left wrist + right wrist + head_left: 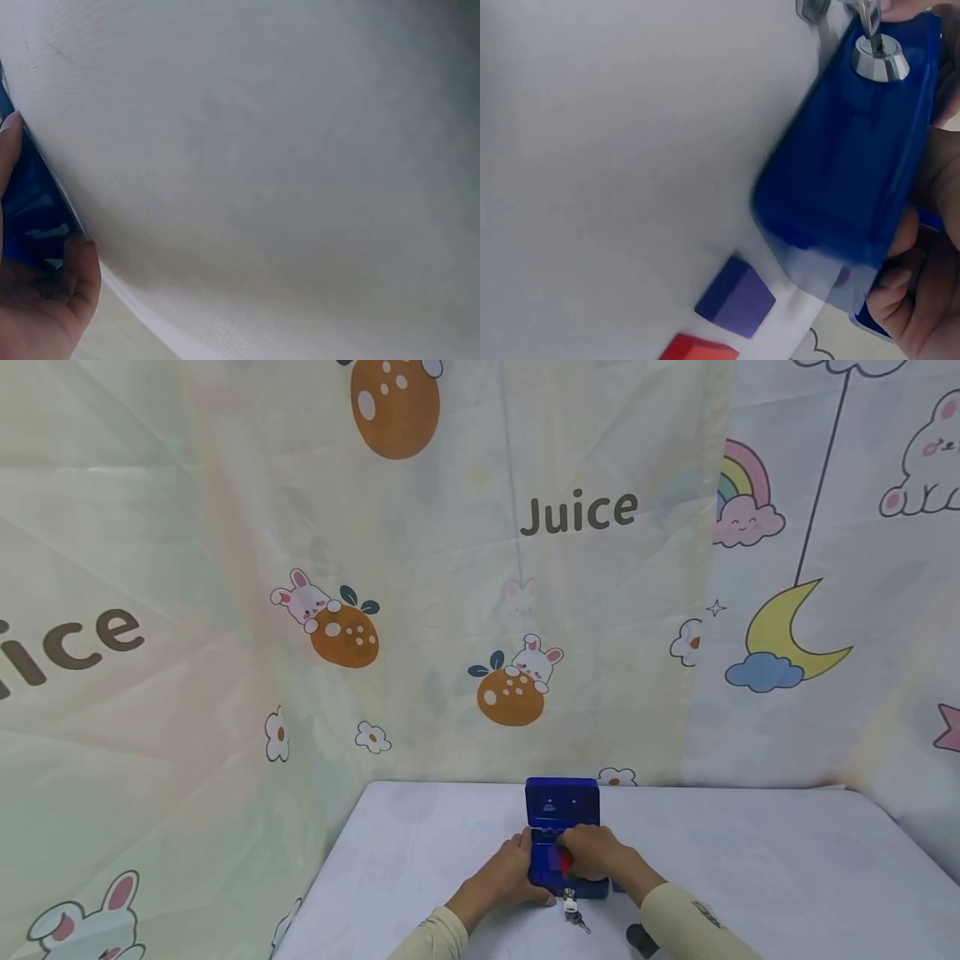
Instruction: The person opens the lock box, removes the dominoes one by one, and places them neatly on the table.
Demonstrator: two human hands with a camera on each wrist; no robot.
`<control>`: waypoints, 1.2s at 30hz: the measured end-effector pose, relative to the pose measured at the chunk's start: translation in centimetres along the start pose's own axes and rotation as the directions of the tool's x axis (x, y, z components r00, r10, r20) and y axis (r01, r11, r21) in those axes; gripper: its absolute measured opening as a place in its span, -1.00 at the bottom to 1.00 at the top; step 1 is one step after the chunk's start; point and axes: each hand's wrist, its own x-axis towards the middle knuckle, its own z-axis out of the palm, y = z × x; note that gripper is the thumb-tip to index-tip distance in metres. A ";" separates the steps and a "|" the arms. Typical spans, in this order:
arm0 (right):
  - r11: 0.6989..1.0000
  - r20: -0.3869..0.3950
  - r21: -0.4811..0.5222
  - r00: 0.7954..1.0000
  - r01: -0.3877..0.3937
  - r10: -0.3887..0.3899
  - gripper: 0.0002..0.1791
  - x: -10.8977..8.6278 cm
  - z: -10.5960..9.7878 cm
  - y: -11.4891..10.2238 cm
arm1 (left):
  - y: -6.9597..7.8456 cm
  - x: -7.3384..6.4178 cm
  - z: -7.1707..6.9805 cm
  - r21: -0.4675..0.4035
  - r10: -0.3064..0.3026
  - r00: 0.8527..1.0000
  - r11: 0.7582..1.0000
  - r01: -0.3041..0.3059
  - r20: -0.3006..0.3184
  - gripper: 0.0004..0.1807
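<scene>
A blue cash box point(562, 810) stands on the table with its lid raised. My left hand point(508, 870) grips its left side, thumb at the front corner and fingers along the far side. The right hand point(592, 850) reaches over the right rim with its fingers curled down inside. Red and purple pieces show in the box, close beside these fingers; I cannot tell whether the fingers pinch one. In the right wrist view, a silver lock point(881, 64) with a key in it sits on the box front. Keys point(576, 917) hang from it.
Right of the box, a purple block point(737, 298) and a red block point(697, 349) lie on the white tabletop point(427, 835). Printed cloth point(450, 568) hangs behind the table. A dark object point(641, 941) shows beside the right sleeve.
</scene>
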 end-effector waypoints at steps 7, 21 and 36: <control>0.996 -0.029 0.076 0.999 0.042 -0.040 -0.65 0.4 1.0 -0.3 | 0.0 -0.1 0.0 0.009 0.021 1.000 1.000 -0.021 -0.013 0.24; 0.983 -0.037 0.174 0.998 0.057 -0.052 -0.64 1.4 2.3 -0.7 | 0.0 -0.1 -0.3 0.007 0.044 0.999 0.999 -0.044 -0.001 0.23; 0.974 -0.013 0.223 0.999 0.032 -0.030 -0.56 1.2 1.9 -0.8 | 0.0 0.0 0.0 0.025 0.021 1.000 0.999 -0.021 -0.003 0.26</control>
